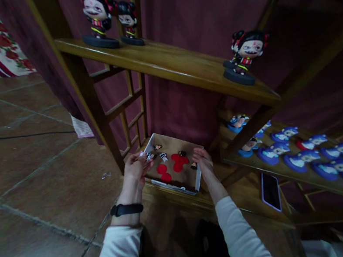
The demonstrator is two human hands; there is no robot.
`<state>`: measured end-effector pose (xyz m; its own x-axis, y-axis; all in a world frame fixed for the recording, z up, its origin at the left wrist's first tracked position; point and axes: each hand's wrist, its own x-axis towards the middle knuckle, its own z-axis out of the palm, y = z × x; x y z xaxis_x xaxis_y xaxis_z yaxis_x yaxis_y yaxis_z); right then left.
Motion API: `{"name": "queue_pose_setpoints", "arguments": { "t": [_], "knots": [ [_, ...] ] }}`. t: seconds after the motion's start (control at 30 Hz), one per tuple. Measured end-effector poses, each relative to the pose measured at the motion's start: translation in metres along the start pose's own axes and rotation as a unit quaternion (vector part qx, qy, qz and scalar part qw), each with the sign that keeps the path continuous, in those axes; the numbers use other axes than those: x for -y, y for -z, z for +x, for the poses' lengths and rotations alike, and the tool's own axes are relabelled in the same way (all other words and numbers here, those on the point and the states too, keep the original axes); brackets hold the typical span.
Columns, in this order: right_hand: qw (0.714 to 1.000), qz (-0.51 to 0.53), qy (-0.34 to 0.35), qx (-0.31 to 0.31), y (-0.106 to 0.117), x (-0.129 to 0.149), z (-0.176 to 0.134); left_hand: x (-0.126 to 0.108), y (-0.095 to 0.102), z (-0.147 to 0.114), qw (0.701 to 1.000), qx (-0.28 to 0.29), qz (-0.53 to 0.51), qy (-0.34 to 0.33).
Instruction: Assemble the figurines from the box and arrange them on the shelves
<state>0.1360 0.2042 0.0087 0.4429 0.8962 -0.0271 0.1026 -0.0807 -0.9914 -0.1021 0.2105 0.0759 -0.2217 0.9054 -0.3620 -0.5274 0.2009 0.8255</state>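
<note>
A brown wooden shelf (163,62) sits above a shallow brown cardboard box (182,179). The right hand (204,159) grips the box's right wall; the left hand (135,167) curls at its left wall, hold unclear. Holding the box level should stop its flat red discs (162,168) sliding.

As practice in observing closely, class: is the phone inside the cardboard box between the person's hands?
No, the phone lies on the wooden shelf to the right of the box, outside its walls.
</note>
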Motion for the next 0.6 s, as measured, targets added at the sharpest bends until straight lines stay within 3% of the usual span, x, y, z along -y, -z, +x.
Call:
{"name": "queue_pose_setpoints", "arguments": {
  "t": [0.1, 0.2, 0.37, 0.47, 0.6],
  "knots": [
    [0.995, -0.087, 0.045, -0.009, -0.003, -0.002, 0.006, -0.006, 0.001, 0.000, 1.000, -0.007, -0.026, 0.009],
    [0.971, -0.224, 0.085, 0.004, -0.009, -0.002, 0.008, -0.007, 0.002, 0.003, 0.999, 0.008, -0.039, 0.009],
    [0.879, -0.446, 0.149, 0.071, -0.022, -0.004, -0.003, -0.010, 0.007, 0.008, 0.998, 0.003, -0.054, -0.012],
    [0.837, -0.520, 0.140, 0.095, -0.032, -0.007, -0.018, -0.013, 0.009, 0.008, 0.998, 0.002, -0.062, -0.017],
    [0.832, -0.533, 0.101, 0.118, -0.040, -0.007, -0.030, -0.014, 0.010, 0.008, 0.999, 0.006, -0.049, -0.015]
  ]
}}
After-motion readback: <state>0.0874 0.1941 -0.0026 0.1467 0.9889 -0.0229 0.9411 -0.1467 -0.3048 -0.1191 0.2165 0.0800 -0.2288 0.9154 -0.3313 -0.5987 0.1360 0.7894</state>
